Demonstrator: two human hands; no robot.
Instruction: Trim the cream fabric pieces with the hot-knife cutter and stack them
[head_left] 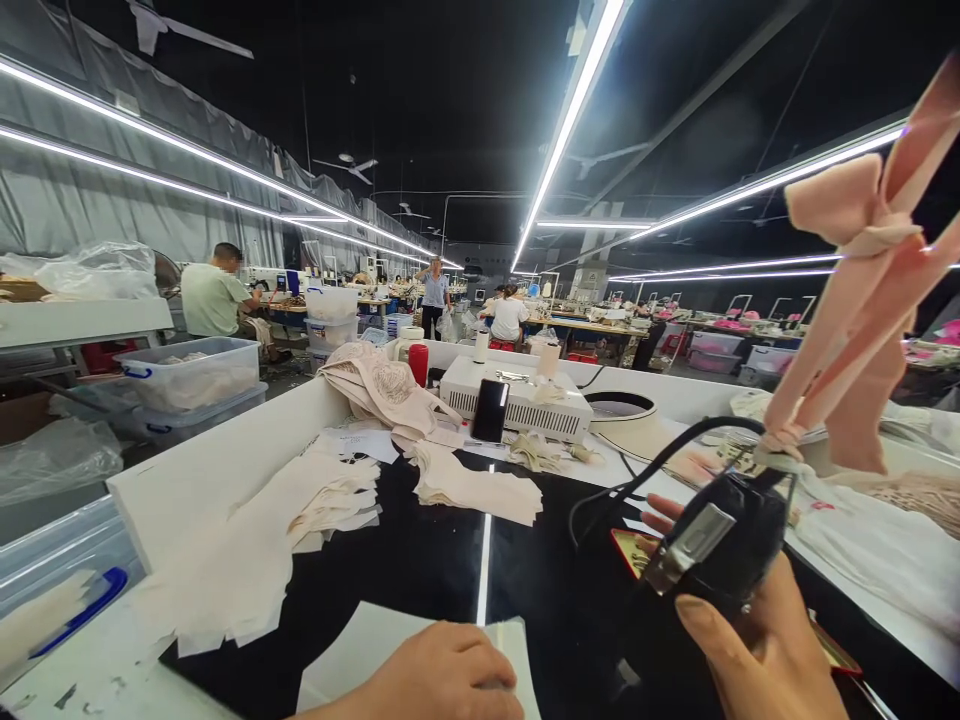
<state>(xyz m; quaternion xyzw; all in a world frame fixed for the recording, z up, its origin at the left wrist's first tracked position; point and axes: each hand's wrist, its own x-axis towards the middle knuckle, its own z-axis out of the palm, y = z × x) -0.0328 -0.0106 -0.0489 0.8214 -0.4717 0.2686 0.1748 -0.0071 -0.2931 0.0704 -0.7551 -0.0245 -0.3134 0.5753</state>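
Note:
My right hand is wrapped round a black corded hand tool with a metal plate on its front. Knotted pink fabric strips rise from its top, and a black cable curves off to the left. At the bottom middle, my left hand rests with bent fingers on a pale flat sheet on the black tabletop; its fingertips are partly hidden. Beyond it lies a stack of cream fabric pieces. More cream pieces are fanned out at the left.
A white box-shaped unit stands at the back, a phone leaning against it. Lace-covered beige fabric lies beside it. A red-edged tray is partly behind my right hand. White cloth lies right. Co-workers sit and stand farther off.

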